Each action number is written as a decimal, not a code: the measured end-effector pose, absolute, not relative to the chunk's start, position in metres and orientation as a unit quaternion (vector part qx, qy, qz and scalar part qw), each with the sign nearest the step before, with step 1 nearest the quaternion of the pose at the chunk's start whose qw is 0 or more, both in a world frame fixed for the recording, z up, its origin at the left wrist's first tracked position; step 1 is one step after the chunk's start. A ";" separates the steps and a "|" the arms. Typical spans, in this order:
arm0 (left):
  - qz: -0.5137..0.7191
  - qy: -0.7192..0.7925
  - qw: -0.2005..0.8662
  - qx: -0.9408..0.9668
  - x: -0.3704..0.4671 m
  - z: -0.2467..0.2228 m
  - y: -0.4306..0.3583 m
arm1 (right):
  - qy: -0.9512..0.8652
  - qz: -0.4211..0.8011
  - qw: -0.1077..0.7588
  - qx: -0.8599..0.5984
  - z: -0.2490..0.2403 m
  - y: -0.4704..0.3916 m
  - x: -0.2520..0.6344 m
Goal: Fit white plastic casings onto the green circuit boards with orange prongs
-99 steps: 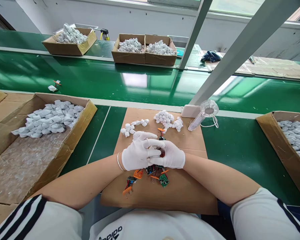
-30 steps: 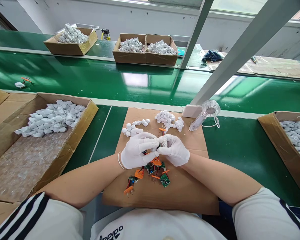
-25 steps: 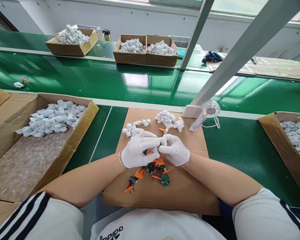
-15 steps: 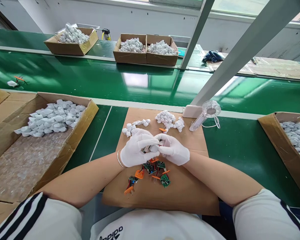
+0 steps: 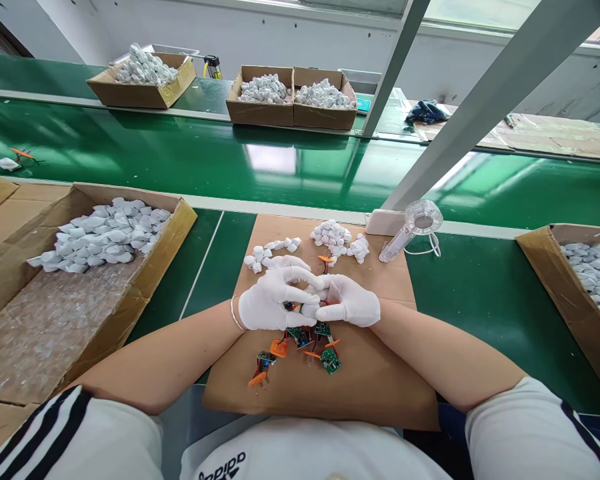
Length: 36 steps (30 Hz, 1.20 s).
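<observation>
Both my hands wear white gloves and meet over a brown cardboard sheet [image 5: 370, 380]. My left hand [image 5: 275, 298] curls its fingers around a small white piece [image 5: 309, 311], partly hidden by the glove. Against the same piece, the fingers of my right hand [image 5: 351, 301] are closed. Just below the hands lie several green circuit boards [image 5: 331, 361] wired to orange plastic parts [image 5: 279, 347]. Beyond my fingers are a pile of small white pieces [image 5: 330, 233] and one more orange part [image 5: 325, 259] with wires.
A clear handheld fan [image 5: 411, 227] stands at the sheet's far right, by a slanted grey post [image 5: 460, 113]. Open cartons of white pieces stand at left [image 5: 170, 247], right [image 5: 545, 267] and across the green conveyor belt [image 5: 190, 153]. An orange part with a white piece [image 5: 7, 164] lies on the belt.
My fingers have shifted around the white piece, the left ones spreading a little over it. On the belt, the orange part with its white piece has moved left.
</observation>
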State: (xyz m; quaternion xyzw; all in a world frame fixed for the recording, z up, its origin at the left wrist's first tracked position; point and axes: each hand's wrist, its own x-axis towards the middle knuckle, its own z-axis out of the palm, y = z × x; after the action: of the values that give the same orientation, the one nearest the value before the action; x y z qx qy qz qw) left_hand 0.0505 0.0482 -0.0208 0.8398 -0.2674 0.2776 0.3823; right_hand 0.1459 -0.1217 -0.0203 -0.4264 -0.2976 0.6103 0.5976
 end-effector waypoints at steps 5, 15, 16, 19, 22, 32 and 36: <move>0.267 -0.276 0.347 0.855 0.046 -0.017 0.042 | -0.311 0.561 0.571 -0.513 -0.020 -0.122 0.141; 0.265 -0.269 0.338 0.862 0.047 -0.024 0.041 | -0.381 0.481 0.524 -0.590 -0.016 -0.122 0.139; 0.265 -0.269 0.331 0.865 0.046 -0.025 0.042 | -0.382 0.474 0.523 -0.596 -0.016 -0.123 0.138; 0.278 -0.264 0.297 0.875 0.043 -0.024 0.040 | -0.405 0.451 0.543 -0.582 -0.018 -0.125 0.135; 0.324 -0.228 0.274 0.876 0.040 -0.018 0.037 | -0.390 0.353 0.614 -0.589 -0.025 -0.127 0.137; 0.171 0.255 0.297 0.904 0.127 0.013 0.123 | -0.373 -0.005 0.270 -0.887 -0.043 -0.114 0.176; 0.144 0.309 0.262 0.903 0.182 0.012 0.155 | -0.405 -0.030 0.273 -0.872 -0.047 -0.113 0.175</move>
State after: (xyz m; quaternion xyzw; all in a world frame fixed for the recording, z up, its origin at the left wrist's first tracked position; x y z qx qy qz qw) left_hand 0.1818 0.1554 0.0123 0.9030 0.3088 0.1443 0.2617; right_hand 0.1753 -0.1129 -0.0466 -0.8722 -0.4048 -0.0300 0.2731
